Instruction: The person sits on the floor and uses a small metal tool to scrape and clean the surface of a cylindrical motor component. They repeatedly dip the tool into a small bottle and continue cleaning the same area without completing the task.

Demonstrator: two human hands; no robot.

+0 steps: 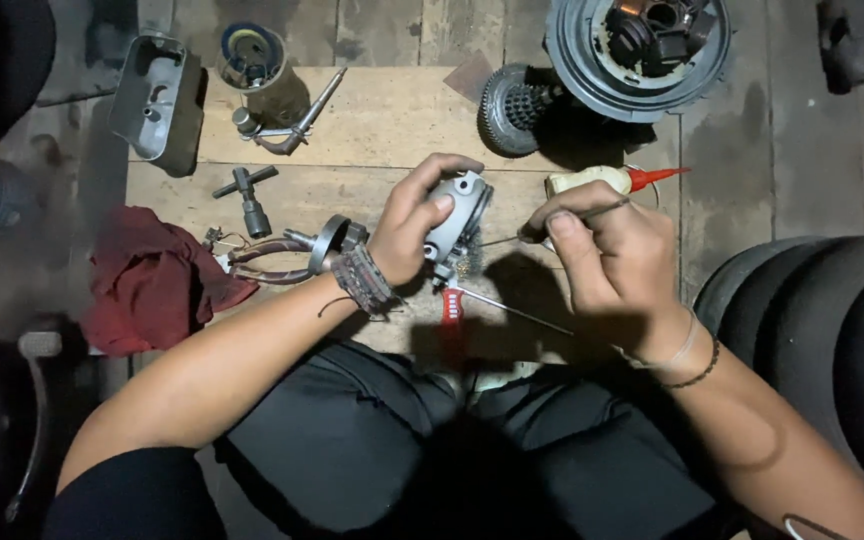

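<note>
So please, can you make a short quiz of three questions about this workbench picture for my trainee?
1. True or false: the left hand holds a grey metal part.
2. The right hand pinches: A) thin metal tool B) hammer C) cloth
3. What colour is the rag on the wooden board?

Key: 1 true; 2 A; 3 dark red.

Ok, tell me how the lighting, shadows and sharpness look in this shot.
Head view: light falls on the centre of the wooden board, and the corners sink into near black; the left hand and right hand throw dark shadows towards the lap; the grey metal part and thin tool are sharp, the tyres dim; no strong glare.
</note>
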